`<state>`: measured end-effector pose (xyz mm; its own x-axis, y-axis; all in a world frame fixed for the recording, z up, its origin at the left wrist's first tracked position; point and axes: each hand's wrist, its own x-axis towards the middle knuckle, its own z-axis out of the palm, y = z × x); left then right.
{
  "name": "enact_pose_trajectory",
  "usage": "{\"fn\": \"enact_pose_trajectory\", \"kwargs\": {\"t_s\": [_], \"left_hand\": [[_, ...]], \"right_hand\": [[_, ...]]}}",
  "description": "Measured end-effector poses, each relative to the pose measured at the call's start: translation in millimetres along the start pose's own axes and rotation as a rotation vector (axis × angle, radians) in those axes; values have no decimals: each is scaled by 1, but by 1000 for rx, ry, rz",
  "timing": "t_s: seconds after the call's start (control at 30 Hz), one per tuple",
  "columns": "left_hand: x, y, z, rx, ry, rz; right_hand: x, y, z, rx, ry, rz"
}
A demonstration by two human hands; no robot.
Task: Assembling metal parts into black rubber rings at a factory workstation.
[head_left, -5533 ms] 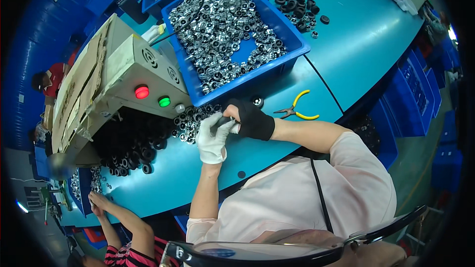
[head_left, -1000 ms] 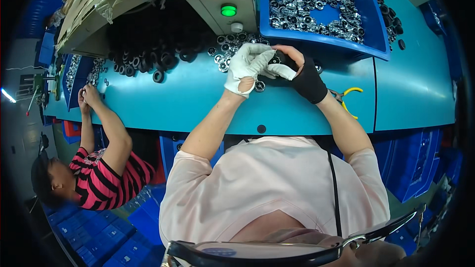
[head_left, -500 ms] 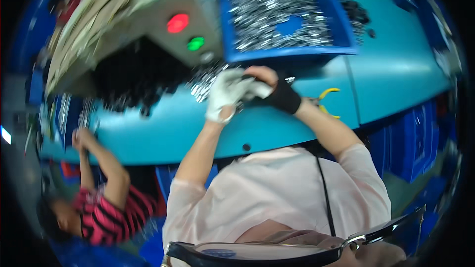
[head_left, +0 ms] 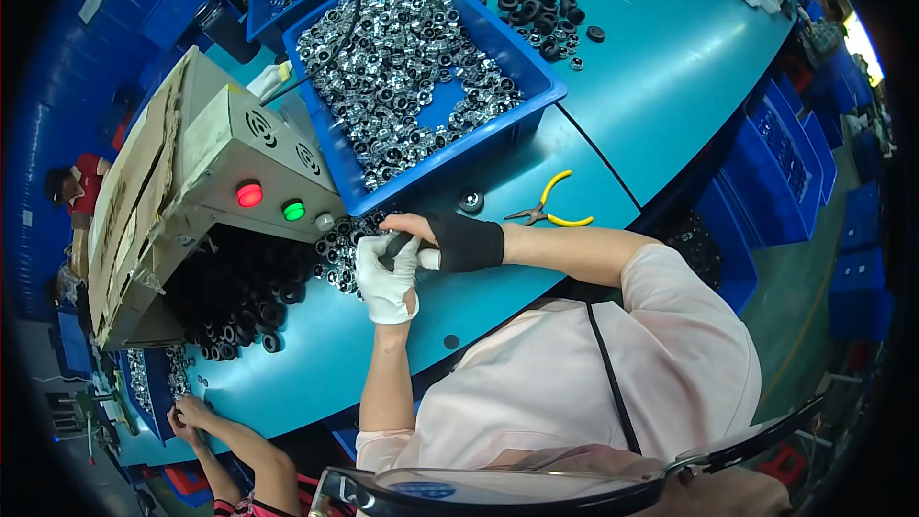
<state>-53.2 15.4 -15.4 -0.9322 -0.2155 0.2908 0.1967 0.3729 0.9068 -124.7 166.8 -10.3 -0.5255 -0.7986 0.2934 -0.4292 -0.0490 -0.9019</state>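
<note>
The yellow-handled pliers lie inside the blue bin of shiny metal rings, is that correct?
Not quite. The head view shows the yellow-handled pliers lying on the teal table, outside the blue bin of shiny metal rings, near its front corner.

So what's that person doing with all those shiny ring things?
A person at a teal table has both hands together over a small dark part. The left hand wears a white glove, the right hand a black wrist wrap. A blue bin of shiny metal rings sits in front, black rings lie beside them, and yellow pliers are nearby.
</note>
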Motion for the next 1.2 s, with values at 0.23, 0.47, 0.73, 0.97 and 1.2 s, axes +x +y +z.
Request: {"fn": "enact_pose_trajectory", "kwargs": {"t_s": [0.23,0.47,0.73,0.97,1.2], "left_hand": [[11,14,-12,-288,-22,-415],[16,8,-12,-560,-66,-462],[7,3,-16,-527,-136,-220],[4,2,-14,-495,-87,-192],[7,4,-13,-491,1,-131]], "right_hand": [[8,8,7,72,57,-21],[15,-3,-4,200,159,87],[13,-4,-5,92,185,171],[15,-12,-13,-19,158,165],[14,-9,-13,147,208,269]]}}
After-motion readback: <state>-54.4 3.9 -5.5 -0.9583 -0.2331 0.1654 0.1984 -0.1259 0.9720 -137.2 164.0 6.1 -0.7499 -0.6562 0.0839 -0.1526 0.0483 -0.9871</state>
